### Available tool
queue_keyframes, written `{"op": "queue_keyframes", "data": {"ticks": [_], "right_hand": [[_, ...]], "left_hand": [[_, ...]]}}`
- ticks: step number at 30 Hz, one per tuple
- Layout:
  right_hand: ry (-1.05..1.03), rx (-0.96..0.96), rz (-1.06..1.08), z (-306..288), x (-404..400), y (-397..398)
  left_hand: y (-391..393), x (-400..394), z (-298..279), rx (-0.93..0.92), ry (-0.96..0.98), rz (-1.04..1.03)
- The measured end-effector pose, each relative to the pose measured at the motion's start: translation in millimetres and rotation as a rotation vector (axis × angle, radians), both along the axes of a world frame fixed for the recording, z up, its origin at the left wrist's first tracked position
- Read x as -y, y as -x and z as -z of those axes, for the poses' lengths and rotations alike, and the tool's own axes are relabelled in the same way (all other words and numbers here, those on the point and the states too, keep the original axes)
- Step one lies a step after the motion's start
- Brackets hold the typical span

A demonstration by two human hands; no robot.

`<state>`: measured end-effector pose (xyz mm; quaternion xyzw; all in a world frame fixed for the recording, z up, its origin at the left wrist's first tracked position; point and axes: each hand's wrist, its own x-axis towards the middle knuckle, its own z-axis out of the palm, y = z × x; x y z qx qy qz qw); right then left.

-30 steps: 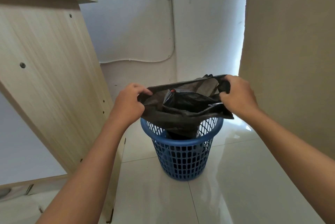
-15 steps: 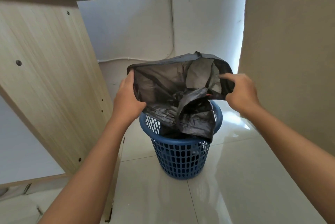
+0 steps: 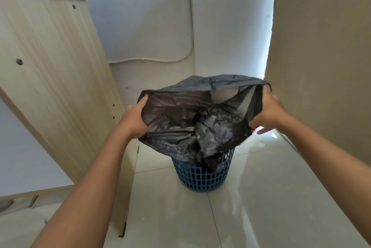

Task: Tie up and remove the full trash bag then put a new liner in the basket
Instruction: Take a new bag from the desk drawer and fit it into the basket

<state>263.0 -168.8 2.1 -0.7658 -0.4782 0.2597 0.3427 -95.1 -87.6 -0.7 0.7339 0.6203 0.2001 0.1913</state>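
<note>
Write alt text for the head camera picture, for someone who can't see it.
Two bare hands, left hand and right hand, hold a black trash bag stretched open above a blue plastic basket on a glossy white tiled floor. The bag's bottom hangs into the basket. A wooden cabinet stands at left.

Hands (image 3: 134,119) gripping black bag (image 3: 180,125) over basket (image 3: 202,177)

Your two bare forearms reach forward and slightly inward from the lower corners, wrists level with each other and held well apart. Your left hand (image 3: 134,119) is curled, thumb up, its grip closed on the left edge of the black bag (image 3: 186,121). Your right hand (image 3: 270,111) pinches the right edge, with one finger extended loose below the grip.
</note>
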Motion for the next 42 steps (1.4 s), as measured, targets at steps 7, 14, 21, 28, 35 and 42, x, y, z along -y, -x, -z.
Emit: {"op": "queue_keyframes", "data": {"ticks": [7,14,21,28,35,42], "right_hand": [[0.152,0.572,-0.084,24.2,0.5,-24.2],[-0.001,0.283,0.03,18.5,-7.4,-1.7],[-0.201,0.308,-0.152,41.7,-15.5,27.5],[-0.017,0.344,-0.282,67.9,-22.7,6.4],[-0.108,0.453,-0.283,76.0,-29.5,-17.2],[-0.541,0.551,-0.452,21.1,-6.8,22.0]], "left_hand": [[9.6,5.2,22.4,-0.221,0.084,-0.089],[-28.7,17.4,22.0,-0.136,-0.322,-0.166],[-52.5,13.7,54.6,-0.148,-0.204,0.004],[-37.6,5.8,85.0,-0.037,0.16,-0.034],[-25.4,9.9,65.5,-0.073,0.212,0.063],[-45.8,32.7,43.7,-0.377,-0.706,0.147]]}}
